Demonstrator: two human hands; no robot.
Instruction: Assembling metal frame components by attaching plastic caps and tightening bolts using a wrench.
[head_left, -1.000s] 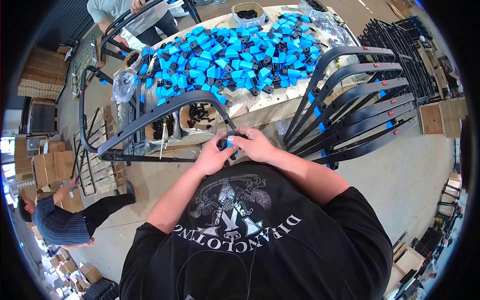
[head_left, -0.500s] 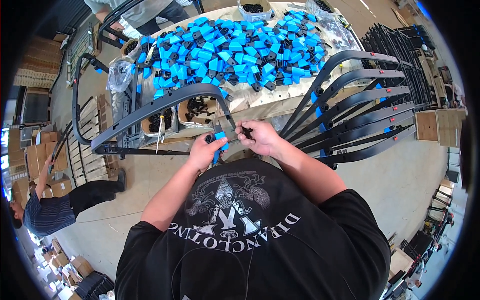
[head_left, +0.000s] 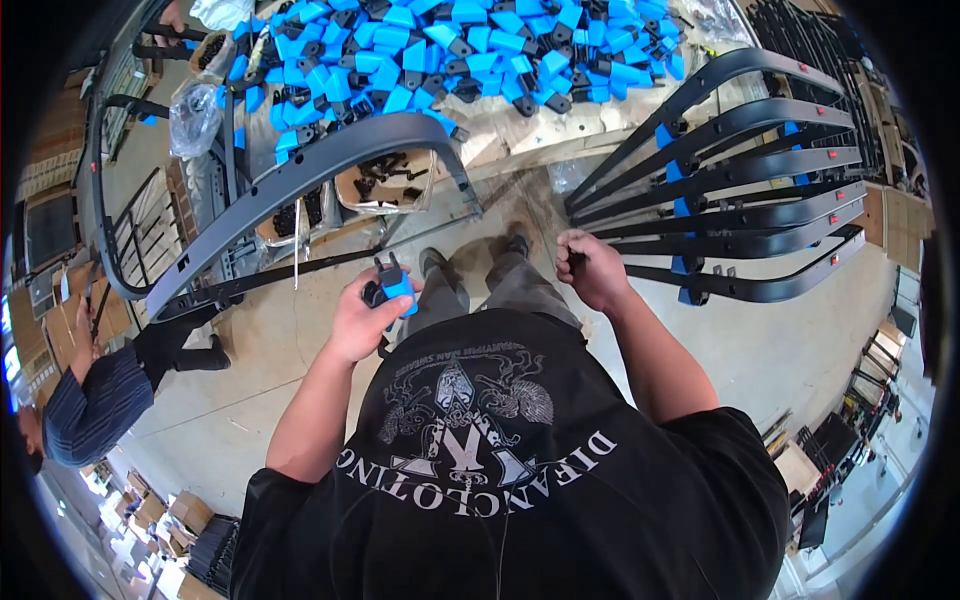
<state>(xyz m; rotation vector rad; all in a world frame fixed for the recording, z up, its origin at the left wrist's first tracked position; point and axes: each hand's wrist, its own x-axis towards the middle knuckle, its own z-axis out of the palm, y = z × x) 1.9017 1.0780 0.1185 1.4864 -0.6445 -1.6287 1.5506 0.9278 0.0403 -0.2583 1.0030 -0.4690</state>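
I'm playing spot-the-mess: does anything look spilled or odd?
Nothing looks clearly spilled or damaged. The blue-and-black parts on the table look messiest, heaped every which way, while the black frames at right line up neatly.

Plastic fitting (head_left: 400,294), one — blue body, black forked end (head_left: 390,274) pointing forward, sits in the left hand (head_left: 360,318); small dark part (head_left: 576,260), one — mostly hidden, lies within the curled right hand (head_left: 600,272).
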